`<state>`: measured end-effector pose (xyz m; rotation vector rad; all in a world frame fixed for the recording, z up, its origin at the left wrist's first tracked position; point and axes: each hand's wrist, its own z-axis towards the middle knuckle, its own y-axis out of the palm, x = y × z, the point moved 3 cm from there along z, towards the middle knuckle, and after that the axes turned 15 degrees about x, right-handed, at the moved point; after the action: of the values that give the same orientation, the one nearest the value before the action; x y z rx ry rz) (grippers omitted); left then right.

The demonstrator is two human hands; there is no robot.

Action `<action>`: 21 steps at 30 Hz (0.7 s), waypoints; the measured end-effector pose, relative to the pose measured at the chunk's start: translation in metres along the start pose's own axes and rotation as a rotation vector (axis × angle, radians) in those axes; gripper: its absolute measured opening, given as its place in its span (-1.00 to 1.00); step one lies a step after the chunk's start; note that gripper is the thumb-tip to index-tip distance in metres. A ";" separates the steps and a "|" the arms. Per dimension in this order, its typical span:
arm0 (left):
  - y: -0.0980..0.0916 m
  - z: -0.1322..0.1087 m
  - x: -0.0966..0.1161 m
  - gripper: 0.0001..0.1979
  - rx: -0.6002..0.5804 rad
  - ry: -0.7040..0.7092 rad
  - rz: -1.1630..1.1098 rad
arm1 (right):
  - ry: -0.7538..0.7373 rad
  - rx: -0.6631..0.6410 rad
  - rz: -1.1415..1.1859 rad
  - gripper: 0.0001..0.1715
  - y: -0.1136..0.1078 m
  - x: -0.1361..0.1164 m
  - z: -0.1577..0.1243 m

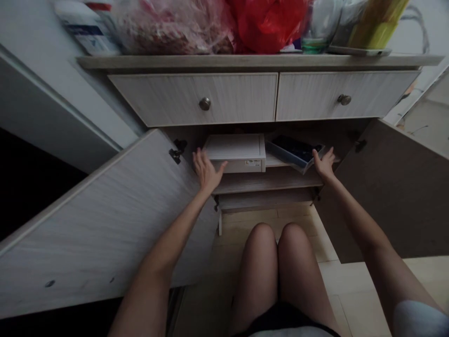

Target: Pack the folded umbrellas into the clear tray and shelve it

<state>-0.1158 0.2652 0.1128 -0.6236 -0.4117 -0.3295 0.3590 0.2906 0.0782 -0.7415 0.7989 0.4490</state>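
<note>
White box (235,149) on upper shelf (266,181) inside cabinet, left half, label end facing out. Left hand (206,171) released, fingers spread, palm flat against box's left end: bracing contact, no grasp. Dark tray (293,150) just right of box, tilted, corner overhanging shelf edge. Right hand (324,164) has fingers curled at that corner; grip or mere touch unclear. Left door (105,220) and right door (393,187) swung wide, giving arms room. Drawers (196,98) above closed.

One head-worn view, forward and down (own knees (277,243) at the lower edge), close before the open cabinet (266,180).
</note>
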 end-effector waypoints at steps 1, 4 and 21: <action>0.001 -0.003 0.009 -0.08 -0.047 0.096 0.017 | -0.124 0.056 -0.068 0.06 -0.005 -0.003 -0.002; 0.010 -0.005 0.029 -0.22 -0.186 0.269 0.033 | -0.381 0.025 -0.160 -0.06 -0.010 -0.013 -0.014; 0.034 0.037 0.016 -0.46 -0.193 0.143 0.009 | -0.326 -0.358 -0.062 -0.83 -0.009 -0.027 0.035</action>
<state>-0.0980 0.3113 0.1303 -0.7849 -0.2418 -0.4056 0.3646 0.3079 0.1197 -0.9903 0.3908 0.6474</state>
